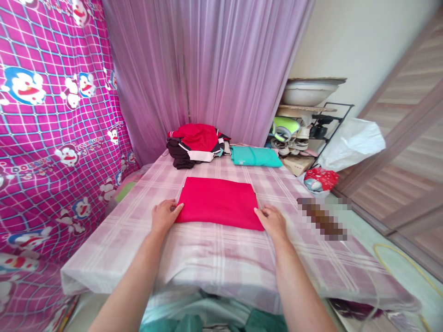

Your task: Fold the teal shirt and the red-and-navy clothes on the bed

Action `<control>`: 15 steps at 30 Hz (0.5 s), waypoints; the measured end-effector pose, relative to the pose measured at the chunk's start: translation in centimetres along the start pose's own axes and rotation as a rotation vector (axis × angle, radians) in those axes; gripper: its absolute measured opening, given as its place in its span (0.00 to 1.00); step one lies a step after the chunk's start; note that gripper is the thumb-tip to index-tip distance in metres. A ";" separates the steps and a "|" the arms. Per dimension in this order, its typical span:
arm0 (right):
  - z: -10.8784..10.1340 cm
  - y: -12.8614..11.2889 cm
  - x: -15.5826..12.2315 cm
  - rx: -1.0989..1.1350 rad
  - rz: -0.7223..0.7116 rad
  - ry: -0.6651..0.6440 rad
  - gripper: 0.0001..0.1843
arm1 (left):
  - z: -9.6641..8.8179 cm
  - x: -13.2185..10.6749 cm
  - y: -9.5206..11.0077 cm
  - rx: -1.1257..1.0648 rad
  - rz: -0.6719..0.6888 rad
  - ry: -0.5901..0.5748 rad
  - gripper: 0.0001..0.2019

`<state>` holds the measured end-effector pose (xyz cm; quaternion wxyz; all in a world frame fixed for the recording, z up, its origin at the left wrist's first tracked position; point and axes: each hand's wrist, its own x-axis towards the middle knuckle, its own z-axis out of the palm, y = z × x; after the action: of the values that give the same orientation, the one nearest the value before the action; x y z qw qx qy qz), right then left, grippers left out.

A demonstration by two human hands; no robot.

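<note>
A red garment (219, 202), folded into a flat rectangle, lies on the pink and white plaid cloth (114, 244) straight in front of me. At its left edge, my left hand (165, 215) is closed, thumb on top and fingers curled along the side. My right hand (272, 220) pinches the opposite edge near the front corner in the same way. The fingertips under the fabric are partly hidden.
Toward the curtain (214, 69) sit a heap of red and black clothes (197, 138) and a folded teal garment (256, 156). A blurred brown object (323, 219) lies on the right. Beyond stand a shoe rack (337, 117) and a white plastic bag (356, 143).
</note>
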<state>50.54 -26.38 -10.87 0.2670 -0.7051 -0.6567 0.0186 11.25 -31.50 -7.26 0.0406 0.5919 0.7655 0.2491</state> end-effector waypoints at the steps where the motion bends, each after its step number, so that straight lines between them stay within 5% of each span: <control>1: 0.0 0.0 0.0 -0.006 0.001 -0.005 0.19 | 0.0 0.0 0.0 -0.014 -0.005 -0.005 0.16; 15: -0.1 -0.5 -0.1 0.009 0.000 -0.033 0.14 | 1.1 0.7 -0.9 0.070 -0.035 -0.011 0.20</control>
<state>50.14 -26.51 -10.67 0.2594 -0.7034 -0.6609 0.0330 10.61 -30.65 -8.42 0.0286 0.5808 0.7837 0.2183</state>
